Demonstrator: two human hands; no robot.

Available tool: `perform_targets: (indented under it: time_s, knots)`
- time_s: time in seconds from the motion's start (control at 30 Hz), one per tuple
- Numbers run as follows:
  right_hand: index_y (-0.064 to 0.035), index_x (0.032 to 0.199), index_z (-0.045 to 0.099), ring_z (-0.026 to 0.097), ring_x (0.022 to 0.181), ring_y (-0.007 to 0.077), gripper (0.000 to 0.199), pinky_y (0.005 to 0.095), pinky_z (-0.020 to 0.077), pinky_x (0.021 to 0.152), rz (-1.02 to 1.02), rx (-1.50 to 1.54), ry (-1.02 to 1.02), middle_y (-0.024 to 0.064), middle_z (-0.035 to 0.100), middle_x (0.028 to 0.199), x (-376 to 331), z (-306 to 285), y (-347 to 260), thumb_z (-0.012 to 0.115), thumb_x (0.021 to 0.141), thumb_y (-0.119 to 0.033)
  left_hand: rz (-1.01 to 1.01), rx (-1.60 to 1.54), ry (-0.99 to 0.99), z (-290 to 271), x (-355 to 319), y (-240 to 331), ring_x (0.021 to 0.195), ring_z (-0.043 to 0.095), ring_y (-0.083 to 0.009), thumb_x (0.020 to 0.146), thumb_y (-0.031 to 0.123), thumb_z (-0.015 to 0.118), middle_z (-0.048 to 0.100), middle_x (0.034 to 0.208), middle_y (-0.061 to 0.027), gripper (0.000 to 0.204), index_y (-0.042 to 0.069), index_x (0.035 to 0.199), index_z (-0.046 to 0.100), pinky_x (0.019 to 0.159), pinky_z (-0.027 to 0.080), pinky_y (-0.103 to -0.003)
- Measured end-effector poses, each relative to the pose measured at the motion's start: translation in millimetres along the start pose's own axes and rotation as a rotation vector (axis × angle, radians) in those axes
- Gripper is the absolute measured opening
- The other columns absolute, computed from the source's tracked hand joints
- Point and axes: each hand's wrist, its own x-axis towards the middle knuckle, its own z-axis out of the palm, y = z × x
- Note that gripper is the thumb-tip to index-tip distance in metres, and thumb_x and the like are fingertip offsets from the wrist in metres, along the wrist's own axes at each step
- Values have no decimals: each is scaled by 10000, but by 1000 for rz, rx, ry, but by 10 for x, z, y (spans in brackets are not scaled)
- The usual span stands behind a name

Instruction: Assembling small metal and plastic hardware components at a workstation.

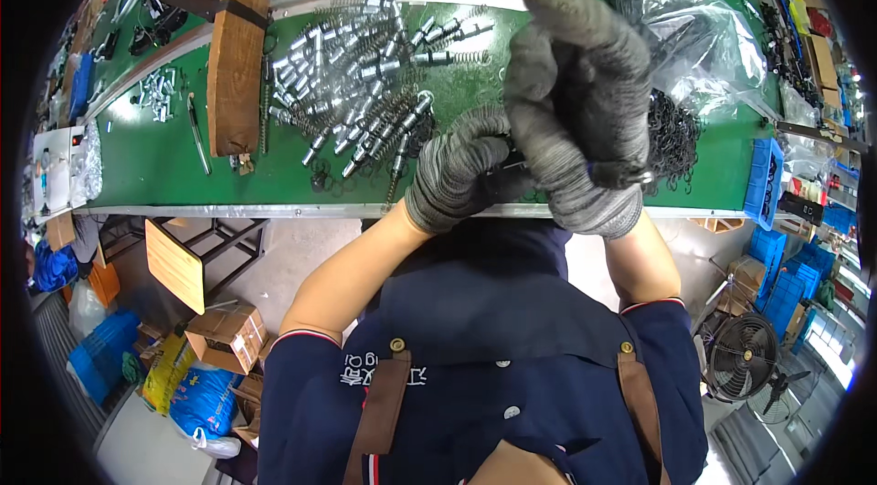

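Observation:
My left hand (461, 170), in a grey knit glove, is closed near the table's front edge. Its thumb and fingers pinch something dark that I cannot make out. Beside it, my right hand (585, 97), gloved the same way, is raised over the table with fingers bent and index finger reaching up. A dark piece with a silver tip (630, 176) pokes out at the heel of the right hand; the rest is hidden. Left of my hands lies a heap of metal pins with springs (365, 74). Many black rings (674, 142) are piled right of the right hand.
A clear plastic bag (694, 28) lies at the back right. A wooden bar (239, 56) stretches over the table's left part, with a pen (198, 133) and small metal parts (158, 94) beyond it. A blue bin (764, 182) hangs by the right edge. A fan (740, 355) stands on the floor.

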Motion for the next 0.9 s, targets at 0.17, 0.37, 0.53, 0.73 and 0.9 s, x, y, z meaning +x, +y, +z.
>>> perform_targets:
  time_s: [0.17, 0.37, 0.53, 0.73, 0.9]
  knots:
    - [-44, 1536, 286, 587, 920, 173, 886, 316, 541, 837, -32, -238, -69, 82, 557, 1106, 1, -68, -109, 692, 758, 79, 517, 868, -388, -207, 42, 24, 1090, 630, -220, 866, 240, 726, 649, 1230, -120, 567, -11, 1342, 549, 957, 509, -366]
    - [-268, 1601, 80, 596, 872, 210, 1178, 338, 575, 719, -39, -396, 374, 103, 559, 1067, -469, 11, -275, 846, 743, -17, -86, -29, -149, 73, -135, 239, 947, 721, -225, 799, 12, 801, 679, 1182, -144, 464, 82, 1218, 616, 834, 577, -332]
    - [-138, 1290, 338, 613, 908, 260, 638, 415, 533, 838, 174, -209, 356, 152, 603, 1025, -585, 77, -401, 748, 820, -273, 661, 444, -214, 9, 6, 192, 875, 736, -236, 786, 12, 808, 686, 1162, -162, 475, 96, 1193, 579, 746, 597, -325]
    - [17, 916, 648, 634, 951, 320, 598, 509, 484, 981, 425, 28, 300, 210, 655, 976, -496, 147, -506, 630, 912, -580, 566, 605, -265, -41, -41, 171, 871, 738, -273, 748, 61, 844, 696, 1150, -162, 474, 115, 1144, 589, 696, 600, -340]
    - [-26, 1180, 548, 635, 908, 270, 411, 441, 505, 909, 221, -301, 188, 183, 651, 986, -560, 128, -456, 671, 888, -287, 319, 420, -125, -56, -56, 69, 907, 712, -255, 736, 27, 802, 681, 1184, -156, 393, 90, 1097, 661, 729, 581, -329]
